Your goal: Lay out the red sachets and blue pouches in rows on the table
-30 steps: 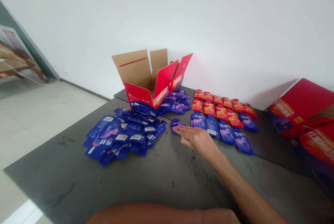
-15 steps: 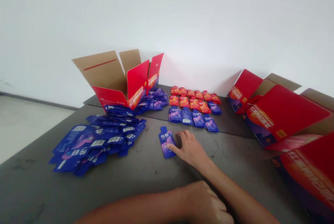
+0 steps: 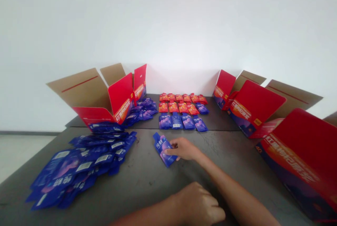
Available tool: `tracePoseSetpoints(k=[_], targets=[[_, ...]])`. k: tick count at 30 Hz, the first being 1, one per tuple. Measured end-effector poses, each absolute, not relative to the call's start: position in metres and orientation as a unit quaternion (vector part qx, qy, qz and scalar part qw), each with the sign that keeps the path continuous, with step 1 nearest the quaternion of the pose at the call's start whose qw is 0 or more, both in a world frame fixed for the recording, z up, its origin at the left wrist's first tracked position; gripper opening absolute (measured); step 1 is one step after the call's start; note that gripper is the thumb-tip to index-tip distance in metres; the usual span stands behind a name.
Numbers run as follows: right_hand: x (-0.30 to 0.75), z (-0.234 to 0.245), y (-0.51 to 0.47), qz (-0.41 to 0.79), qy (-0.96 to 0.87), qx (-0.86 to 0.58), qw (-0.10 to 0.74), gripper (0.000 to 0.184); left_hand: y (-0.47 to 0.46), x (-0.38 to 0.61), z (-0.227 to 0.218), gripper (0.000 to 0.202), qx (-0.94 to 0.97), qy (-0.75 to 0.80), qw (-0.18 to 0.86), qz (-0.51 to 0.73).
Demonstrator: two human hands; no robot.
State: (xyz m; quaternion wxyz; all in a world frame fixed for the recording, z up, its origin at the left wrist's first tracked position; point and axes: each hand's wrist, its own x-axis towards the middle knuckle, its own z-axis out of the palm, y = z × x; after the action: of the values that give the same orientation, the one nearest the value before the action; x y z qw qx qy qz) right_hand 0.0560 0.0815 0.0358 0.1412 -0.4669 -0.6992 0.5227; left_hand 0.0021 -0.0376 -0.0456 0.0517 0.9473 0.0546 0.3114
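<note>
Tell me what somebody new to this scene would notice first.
Probably the big red cardboard boxes with raised flaps, standing along the left and right sides of the dark table. Next, perhaps, the heaped pile of blue pouches at the left, in contrast to the rows of red and blue pouches laid out toward the wall. Near the middle, the right hand holds a single blue pouch.

Dark table, heaped blue pouches, rowed red pouches, open red cartons
</note>
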Motion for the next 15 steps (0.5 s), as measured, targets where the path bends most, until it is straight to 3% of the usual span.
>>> tracePoseSetpoints(k=[3,8,15], targets=[[0.088,0.061,0.086,0.563,-0.676,-0.437,0.189,0.051,-0.038,-0.001,-0.046,0.062,0.946,0.066,0.047,0.314],[0.170,0.085,0.116,0.486,-0.643,-0.495,0.325,0.061,-0.036,-0.004,-0.048,0.054,0.950,0.067,0.066,0.298],[0.246,0.044,0.166,0.431,-0.591,-0.584,0.351,0.064,-0.032,-0.010,-0.053,0.036,0.952,0.065,0.111,0.278]])
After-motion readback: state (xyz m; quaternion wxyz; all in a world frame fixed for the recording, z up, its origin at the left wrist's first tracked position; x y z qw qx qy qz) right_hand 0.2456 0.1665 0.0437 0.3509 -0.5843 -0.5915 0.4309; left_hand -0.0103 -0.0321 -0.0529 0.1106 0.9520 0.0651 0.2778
